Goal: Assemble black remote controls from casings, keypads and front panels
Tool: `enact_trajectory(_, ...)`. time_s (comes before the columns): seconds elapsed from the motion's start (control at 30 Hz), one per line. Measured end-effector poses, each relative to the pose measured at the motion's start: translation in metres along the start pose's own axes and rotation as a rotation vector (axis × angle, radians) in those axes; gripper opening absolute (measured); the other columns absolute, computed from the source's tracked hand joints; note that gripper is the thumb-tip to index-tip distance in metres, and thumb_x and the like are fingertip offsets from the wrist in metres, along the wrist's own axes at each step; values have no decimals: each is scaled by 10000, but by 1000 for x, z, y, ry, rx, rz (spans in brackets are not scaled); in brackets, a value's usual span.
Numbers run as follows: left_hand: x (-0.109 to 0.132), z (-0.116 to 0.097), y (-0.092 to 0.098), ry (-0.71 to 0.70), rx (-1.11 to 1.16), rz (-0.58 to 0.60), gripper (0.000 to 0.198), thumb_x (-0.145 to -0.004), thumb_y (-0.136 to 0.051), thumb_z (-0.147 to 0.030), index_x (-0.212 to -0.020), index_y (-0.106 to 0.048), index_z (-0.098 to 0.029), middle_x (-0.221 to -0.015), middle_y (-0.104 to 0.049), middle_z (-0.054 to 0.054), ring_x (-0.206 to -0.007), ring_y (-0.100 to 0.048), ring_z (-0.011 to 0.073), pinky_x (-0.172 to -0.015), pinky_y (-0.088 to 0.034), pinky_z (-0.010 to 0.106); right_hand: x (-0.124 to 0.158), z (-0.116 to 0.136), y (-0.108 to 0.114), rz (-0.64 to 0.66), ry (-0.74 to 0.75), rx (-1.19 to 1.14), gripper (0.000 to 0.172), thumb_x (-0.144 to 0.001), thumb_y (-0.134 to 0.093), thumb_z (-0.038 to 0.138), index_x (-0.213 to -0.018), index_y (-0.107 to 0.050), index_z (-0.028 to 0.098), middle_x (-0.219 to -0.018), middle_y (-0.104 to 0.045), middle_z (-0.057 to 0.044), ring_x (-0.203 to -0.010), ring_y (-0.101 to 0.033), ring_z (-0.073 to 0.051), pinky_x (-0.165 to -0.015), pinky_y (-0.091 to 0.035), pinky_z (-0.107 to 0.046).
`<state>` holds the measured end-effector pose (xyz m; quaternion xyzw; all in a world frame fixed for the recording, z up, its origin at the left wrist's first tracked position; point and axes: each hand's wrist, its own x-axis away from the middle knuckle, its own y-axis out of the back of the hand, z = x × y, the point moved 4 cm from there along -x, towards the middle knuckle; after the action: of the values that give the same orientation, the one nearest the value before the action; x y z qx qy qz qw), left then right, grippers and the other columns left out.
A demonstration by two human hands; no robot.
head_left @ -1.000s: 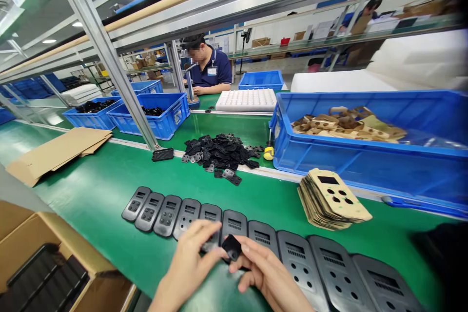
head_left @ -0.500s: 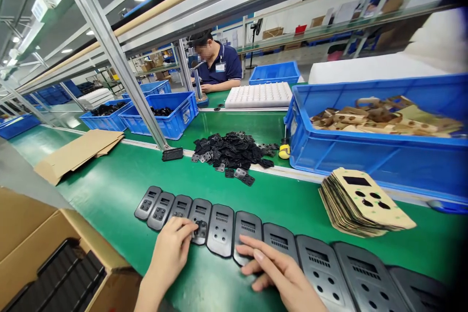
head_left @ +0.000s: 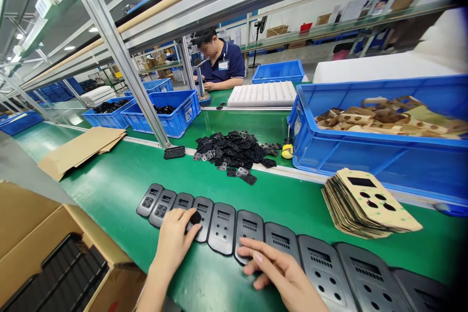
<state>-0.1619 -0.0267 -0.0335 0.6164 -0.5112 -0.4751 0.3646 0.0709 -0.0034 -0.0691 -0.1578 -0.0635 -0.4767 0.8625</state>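
Note:
A row of dark grey plastic panels (head_left: 222,229) lies on the green bench, each with a window, a row of slots and round holes. Between the thumb and fingers of my left hand (head_left: 173,241) is a small black button pad (head_left: 195,218), tilted above the third and fourth panels from the left. My right hand (head_left: 274,268) hovers over or rests on the sixth panel (head_left: 249,228) with fingers apart, holding nothing. Black button pads show in the holes of the two leftmost panels (head_left: 149,200). Farther back is a heap of loose black pads (head_left: 236,151).
Stacked tan adhesive sheets (head_left: 365,204) stand at right, before a blue bin (head_left: 365,151) of tan scraps. A yellow-handled screwdriver (head_left: 287,150) lies beside it. An open carton (head_left: 120,282) is at lower left. A metal post (head_left: 124,58) rises from the bench; a co-worker (head_left: 226,66) sits opposite.
My left hand has lifted the button pad off the fourth panel and tilted it, so that panel's holes now show. My right hand stays nearly still. The view has shifted slightly.

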Motion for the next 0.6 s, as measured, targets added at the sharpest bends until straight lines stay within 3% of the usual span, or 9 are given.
enact_trajectory(0.13, 2, 4, 0, 4, -24, -1, 437, -809, -629, -437, -1152, -612, -166, -921, -642, 85, -883, -591, 261, -805, -505, 448, 0, 1, -1, 1, -1, -5, 524, -792, -577, 592, -1128, -675, 203, -1006, -699, -115, -769, -624, -190, -625, -517, -296)
enact_trajectory(0.27, 4, 3, -1, -81, 20, 5, 270, -898, -525, -296, -1124, -633, -196, -1037, -644, 80, -984, -577, 231, -869, -494, 400, 0, 4, -3, -16, -8, -6, 595, -732, -601, 647, -1096, -688, 184, -964, -709, -120, -720, -620, -185, -601, -511, -299)
enact_trajectory(0.37, 4, 1, -3, -133, 15, 5, 231, -904, -515, -263, -1072, -664, -205, -1010, -647, 71, -956, -579, 221, -853, -497, 390, -1, 6, -3, -24, -14, -4, 632, -701, -610, 672, -1080, -692, 173, -934, -711, -121, -707, -618, -187, -591, -508, -303)
enact_trajectory(0.6, 1, -1, -8, -136, -53, -65, 237, -899, -525, -281, -1047, -681, -180, -914, -630, 82, -877, -584, 230, -784, -510, 409, -2, -2, -4, -6, 27, -18, 523, -780, -587, 596, -1101, -682, 194, -1007, -700, -116, -749, -625, -186, -587, -503, -290)
